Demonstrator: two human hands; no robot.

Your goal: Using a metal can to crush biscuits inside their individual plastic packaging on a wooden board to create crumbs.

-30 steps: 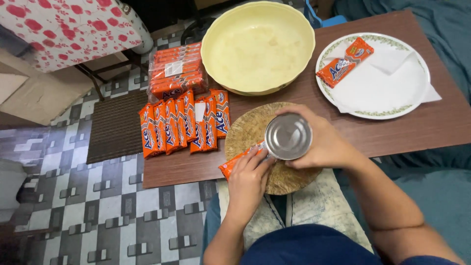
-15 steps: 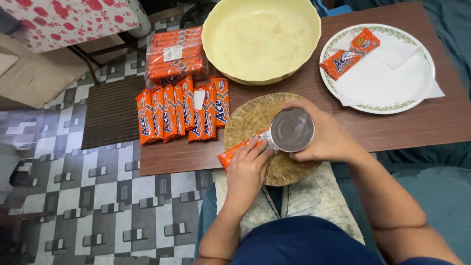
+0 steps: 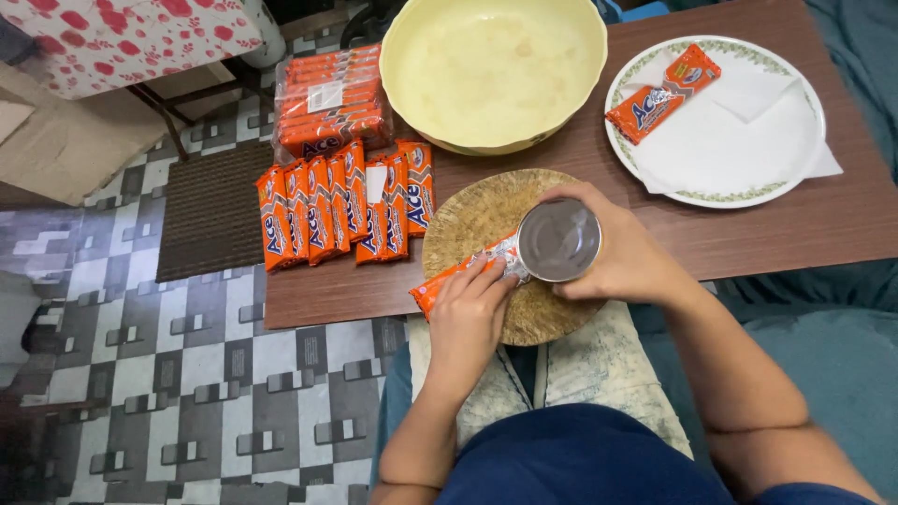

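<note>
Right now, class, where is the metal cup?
In the head view, the metal cup stands near the middle on the round woven mat, gripped by the right hand, its base against the orange packet that the left hand steadies.

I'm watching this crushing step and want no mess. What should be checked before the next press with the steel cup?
1. Left hand pins the orange packet: ok.
2. Right hand grips the steel cup: ok.
3. Cup sits on the packet's end: ok.
4. Packet lies on the round woven mat: ok.
5. Packet sealed: cannot tell.
6. Yellow bowl clear of the cup: ok.
</note>
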